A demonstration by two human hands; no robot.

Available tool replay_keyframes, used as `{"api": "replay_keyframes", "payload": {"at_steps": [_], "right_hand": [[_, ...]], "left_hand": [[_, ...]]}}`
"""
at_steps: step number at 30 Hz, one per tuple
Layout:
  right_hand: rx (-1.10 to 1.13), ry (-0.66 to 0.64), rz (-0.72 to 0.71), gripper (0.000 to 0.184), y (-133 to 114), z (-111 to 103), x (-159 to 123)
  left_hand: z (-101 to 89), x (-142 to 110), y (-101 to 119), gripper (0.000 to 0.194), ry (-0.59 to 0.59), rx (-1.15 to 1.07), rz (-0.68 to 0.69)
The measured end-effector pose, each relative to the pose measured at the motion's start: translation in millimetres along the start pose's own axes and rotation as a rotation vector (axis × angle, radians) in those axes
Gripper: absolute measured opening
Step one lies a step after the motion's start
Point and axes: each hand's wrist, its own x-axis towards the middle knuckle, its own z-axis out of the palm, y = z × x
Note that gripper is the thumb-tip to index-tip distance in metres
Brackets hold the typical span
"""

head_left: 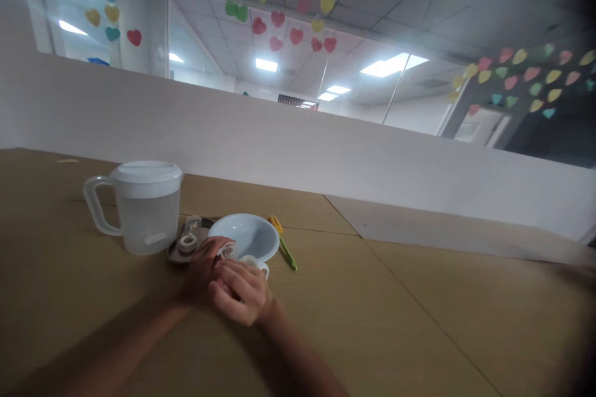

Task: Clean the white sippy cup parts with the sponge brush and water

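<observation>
While your hands meet on the tabletop (pixel 419 322), left hand (pixel 205 270) curled around a small white piece (pixel 228 252), right hand (pixel 242 291) closed over it, white bowl (pixel 249 236) just beyond your fingers, clear jug (pixel 146 208) beyond-left, brown tray (pixel 179 251) between, green stick (pixel 286 251) beyond-right.

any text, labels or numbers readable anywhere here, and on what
None can be read.
Clear plastic jug with white lid: a small pale patch low on its side, too blurred to tell whether it carries print.
Small white ring-shaped piece between the left hand and right hand: no marks legible.
Pale blue round bowl, paper hearts: plain.
</observation>
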Motion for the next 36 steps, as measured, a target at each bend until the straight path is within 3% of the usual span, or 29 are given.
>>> {"api": "replay_keyframes", "payload": {"at_steps": [4, 8, 14, 18, 23, 27, 32, 36], "right_hand": [[-0.033, 0.061, 0.104, 0.012, 4, -4, 3], [-0.029, 0.073, 0.089, 0.012, 3, -4, 4], [-0.091, 0.064, 0.159, 0.014, 2, -1, 2], [-0.084, 0.049, 0.146, 0.013, 3, -3, 5], [-0.061, 0.006, 0.123, 0.015, 2, -7, 8], [-0.03, 0.061, 0.096, 0.015, 1, -6, 9], [-0.07, 0.14, 0.162, 0.015, -2, -2, 8], [-0.084, 0.099, 0.173, 0.016, -4, -3, 5]], "left_hand": [[-1.1, 2, -1, 0.024, 0.022, 0.032, 0.105], [0.8, 1, -2, 0.022, 0.015, 0.018, 0.135], [2.6, 2, -1, 0.019, 0.126, -0.017, 0.243], [1.8, 2, 0, 0.018, 0.131, 0.008, 0.26], [-2.4, 4, -1, 0.021, 0.127, 0.014, 0.227], [-4.9, 5, -1, 0.019, 0.124, 0.012, 0.187], [-9.6, 7, 5, 0.02, 0.125, 0.016, 0.08], [-14.2, 10, 11, 0.022, 0.138, 0.026, 0.075]]}}
